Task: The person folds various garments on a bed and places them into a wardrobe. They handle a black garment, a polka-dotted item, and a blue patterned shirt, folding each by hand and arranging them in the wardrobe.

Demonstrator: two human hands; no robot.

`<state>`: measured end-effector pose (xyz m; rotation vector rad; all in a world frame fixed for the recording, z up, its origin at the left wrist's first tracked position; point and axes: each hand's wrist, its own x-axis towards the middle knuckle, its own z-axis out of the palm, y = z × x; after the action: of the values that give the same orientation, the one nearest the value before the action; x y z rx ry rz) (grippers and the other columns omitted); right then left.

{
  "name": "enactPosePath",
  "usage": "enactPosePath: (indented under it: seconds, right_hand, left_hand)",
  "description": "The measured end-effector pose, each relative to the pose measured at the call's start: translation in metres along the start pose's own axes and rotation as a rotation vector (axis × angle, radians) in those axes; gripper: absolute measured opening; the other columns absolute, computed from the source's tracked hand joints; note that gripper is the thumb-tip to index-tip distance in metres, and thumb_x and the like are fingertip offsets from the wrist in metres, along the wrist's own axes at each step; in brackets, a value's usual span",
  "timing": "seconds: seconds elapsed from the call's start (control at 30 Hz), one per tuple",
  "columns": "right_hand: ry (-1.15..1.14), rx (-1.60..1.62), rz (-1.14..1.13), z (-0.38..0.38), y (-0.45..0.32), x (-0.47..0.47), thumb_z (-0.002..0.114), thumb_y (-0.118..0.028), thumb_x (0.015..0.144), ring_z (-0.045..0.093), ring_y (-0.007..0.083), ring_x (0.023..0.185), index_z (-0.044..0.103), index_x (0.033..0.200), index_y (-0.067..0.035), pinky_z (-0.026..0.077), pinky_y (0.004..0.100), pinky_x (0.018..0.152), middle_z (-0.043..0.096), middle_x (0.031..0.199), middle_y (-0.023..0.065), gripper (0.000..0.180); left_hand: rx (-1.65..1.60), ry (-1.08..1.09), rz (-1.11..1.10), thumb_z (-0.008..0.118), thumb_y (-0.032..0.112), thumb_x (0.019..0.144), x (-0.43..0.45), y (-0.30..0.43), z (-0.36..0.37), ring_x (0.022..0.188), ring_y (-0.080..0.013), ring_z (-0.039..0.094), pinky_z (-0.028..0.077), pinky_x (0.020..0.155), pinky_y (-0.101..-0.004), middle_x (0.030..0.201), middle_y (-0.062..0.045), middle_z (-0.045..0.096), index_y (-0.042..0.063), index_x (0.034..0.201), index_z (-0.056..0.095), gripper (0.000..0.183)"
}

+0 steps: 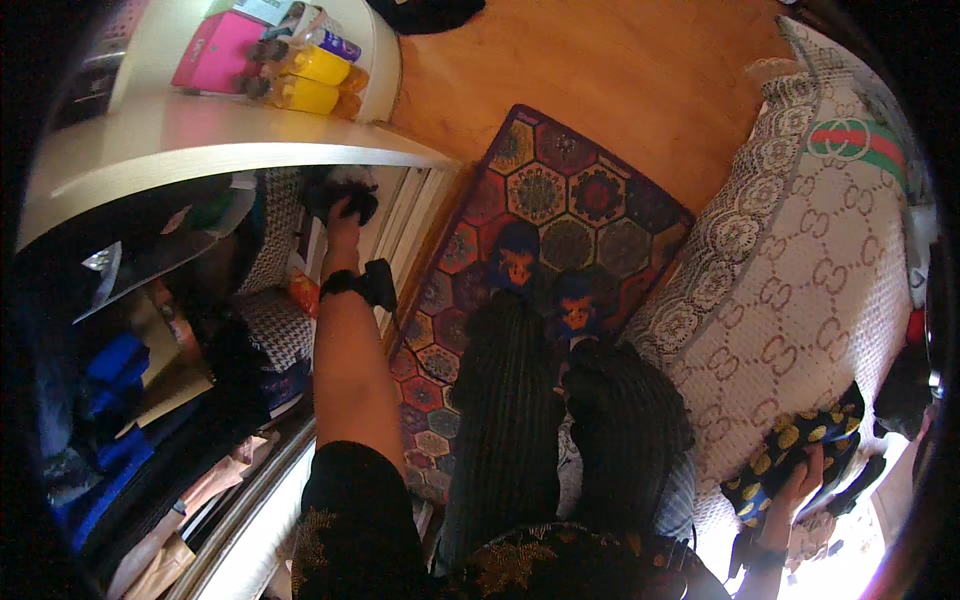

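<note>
My left hand [343, 219] reaches into a cabinet and grips a dark, soft-looking item [361, 196] near its far end. Shadow hides the fingertips and the item's exact kind. A black strap and a small black device [379, 283] sit on that wrist. Over on the bed side, my right hand [801, 480] holds a dark cloth [806, 431] with a gold pineapple-like print. This cloth rests on the beige bedspread [817, 247], and some of the fingers are hidden by it.
The open cabinet holds houndstooth-patterned boxes [276, 330], blue cloth [118, 367] and other dark items. Yellow bottles [319, 79] and a pink box [217, 52] stand on its rounded shelf. My slippered feet are on a hexagon-patterned rug [566, 191] over orange-brown flooring [600, 67].
</note>
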<state>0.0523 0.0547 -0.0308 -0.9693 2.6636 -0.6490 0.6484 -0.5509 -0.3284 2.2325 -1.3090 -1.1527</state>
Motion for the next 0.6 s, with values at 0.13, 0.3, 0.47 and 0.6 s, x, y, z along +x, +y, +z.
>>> enactPosePath:
  seconds: [0.13,0.3,0.47,0.6]
  right_hand:
    - [-0.011,-0.048,0.007,-0.002,0.004,-0.005,0.047,-0.056,0.096,0.054,0.0242,0.084,0.057,0.106,0.004,0.047,0.0387,0.081,0.061,0.092,0.0135,0.062]
    - [0.048,-0.159,0.002,-0.003,0.016,-0.007,0.043,-0.060,0.096,0.059,0.0294,0.094,0.056,0.123,0.011,0.048,0.0434,0.088,0.064,0.105,0.0195,0.077]
    - [0.035,-0.117,0.035,-0.002,0.021,-0.011,0.044,-0.060,0.096,0.060,0.0305,0.097,0.056,0.125,0.011,0.048,0.0432,0.088,0.064,0.110,0.0205,0.077]
    - [0.049,-0.132,0.016,0.001,0.020,-0.009,0.045,-0.060,0.095,0.059,0.0303,0.094,0.057,0.123,0.011,0.047,0.0426,0.084,0.063,0.105,0.0187,0.077]
  left_hand:
    - [0.235,0.062,0.013,0.065,0.019,0.086,0.026,-0.015,0.039,0.116,-0.0373,0.059,0.047,0.100,-0.0423,0.133,-0.019,0.059,0.011,0.136,0.059,0.051]
    - [0.300,0.328,0.111,0.075,0.024,0.081,-0.008,-0.023,0.041,0.110,-0.0366,0.063,0.050,0.094,-0.0402,0.121,-0.019,0.067,0.009,0.116,0.072,0.038]
    - [0.212,0.513,0.007,0.078,0.026,0.079,-0.045,-0.028,0.025,0.102,-0.0316,0.066,0.052,0.088,-0.0411,0.115,-0.017,0.070,0.006,0.107,0.075,0.035]
    - [0.316,0.509,0.089,0.080,0.021,0.076,-0.020,-0.069,-0.001,0.100,-0.0286,0.067,0.052,0.084,-0.0407,0.112,-0.016,0.070,0.003,0.101,0.074,0.032]
